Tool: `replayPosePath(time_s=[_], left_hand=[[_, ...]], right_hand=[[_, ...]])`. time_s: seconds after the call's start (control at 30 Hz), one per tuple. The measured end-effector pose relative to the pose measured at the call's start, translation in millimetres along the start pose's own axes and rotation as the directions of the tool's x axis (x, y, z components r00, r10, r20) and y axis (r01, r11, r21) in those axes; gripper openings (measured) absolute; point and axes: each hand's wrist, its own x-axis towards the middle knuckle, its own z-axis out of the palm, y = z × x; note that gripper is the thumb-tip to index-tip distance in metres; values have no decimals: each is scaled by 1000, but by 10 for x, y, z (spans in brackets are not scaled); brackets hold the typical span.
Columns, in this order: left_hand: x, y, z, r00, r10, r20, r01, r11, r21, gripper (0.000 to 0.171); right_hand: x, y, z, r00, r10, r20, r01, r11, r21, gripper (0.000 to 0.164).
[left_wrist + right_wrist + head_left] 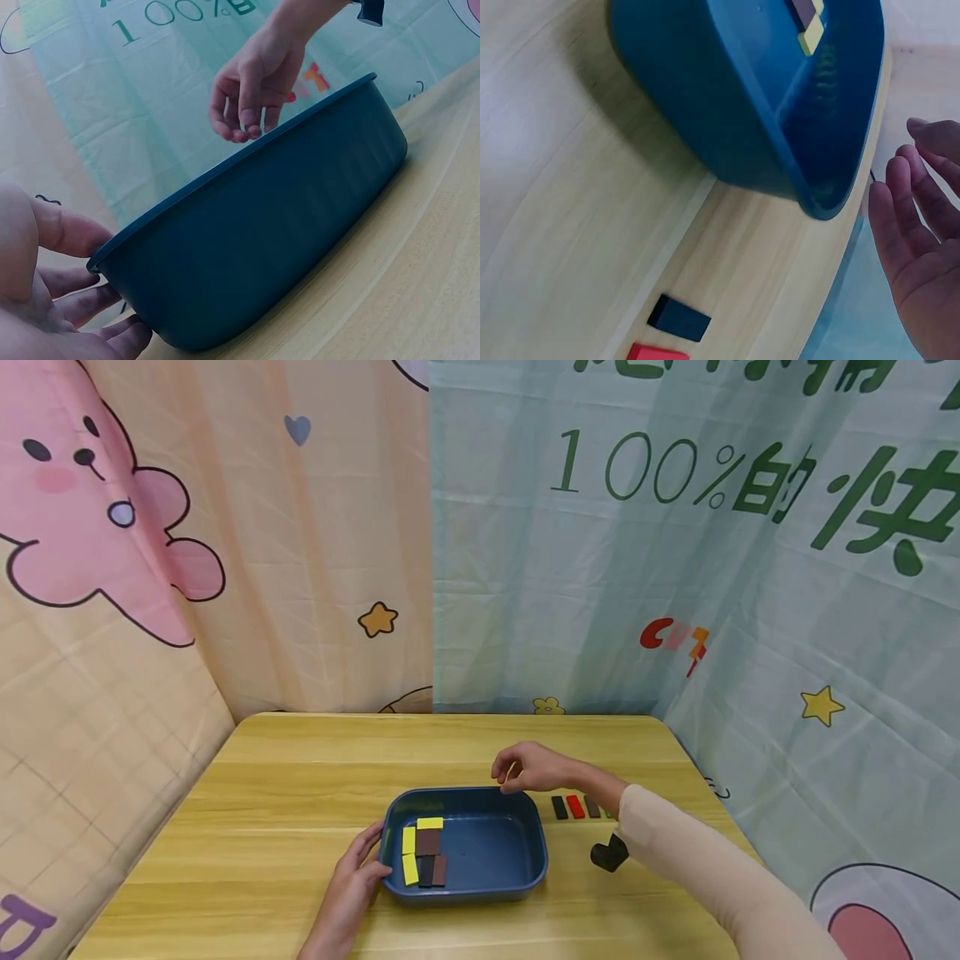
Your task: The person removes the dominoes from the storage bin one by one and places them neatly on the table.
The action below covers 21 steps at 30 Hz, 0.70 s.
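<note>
A blue plastic basin [465,896] stands on the table. My left hand [352,877] holds its left end, thumb at the rim and fingers against the outer wall, as the left wrist view also shows. On the basin's left side lie yellow blocks [430,823], brown blocks [427,842] and a black block [426,871], set close together. Above the far rim, toward its right end, is my right hand [536,768]. Its fingers [900,184] are loosely bent, the thumb apart from them, and nothing shows between them in the right wrist view.
Right of the basin, a row holds a black block [559,807], a red block [575,807], a brown block [592,807] and a green piece mostly hidden by the right arm. A dark device [608,853] shows beside the right sleeve. Printed cloths [525,610] hang behind the table [300,760].
</note>
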Motion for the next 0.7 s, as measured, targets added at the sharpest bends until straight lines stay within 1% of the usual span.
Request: replayPosePath(time_s=[0.23, 0.4, 0.57, 0.7], left_hand=[[12, -4, 4, 1000, -5, -7, 5, 1000, 12, 69], [17, -13, -6, 1000, 2, 4, -2, 1000, 11, 69], [7, -6, -7, 1000, 3, 7, -3, 1000, 6, 69], [11, 6, -6, 1000, -8, -5, 8, 1000, 16, 67]], right_hand=[[144, -131, 59, 994, -52, 95, 60, 994, -87, 21], [250, -239, 131, 982, -76, 173, 97, 988, -116, 23], [383, -359, 226, 958, -103, 266, 146, 979, -145, 24], [489, -478, 304, 932, -118, 343, 190, 964, -184, 24]])
